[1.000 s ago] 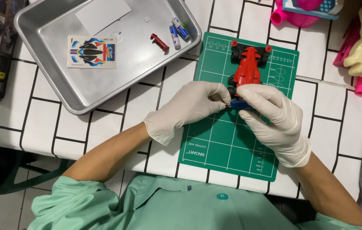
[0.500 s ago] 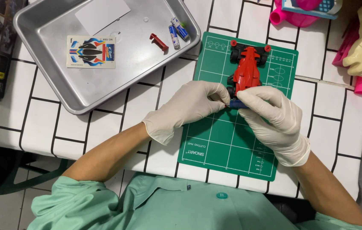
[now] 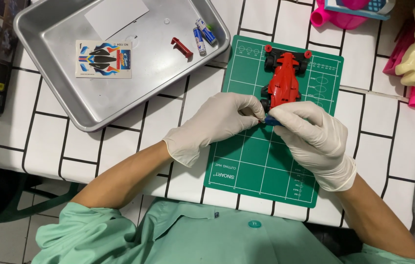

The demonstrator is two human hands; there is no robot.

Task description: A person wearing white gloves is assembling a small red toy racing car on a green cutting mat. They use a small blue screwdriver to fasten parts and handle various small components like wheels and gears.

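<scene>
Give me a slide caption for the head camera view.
Gloved left hand and right hand pinch a blue part behind a red toy car on a green mat.

We saw little shift over the second: the left hand (image 3: 217,124) and right hand (image 3: 315,139) closed tighter around the small blue part (image 3: 270,121), which showed less than before, just behind the red toy car (image 3: 284,83).

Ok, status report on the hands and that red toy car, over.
Left hand and right hand, both gloved, pinching a small blue part at the rear of the red toy car. Car on green cutting mat. Nothing blocking.
</scene>
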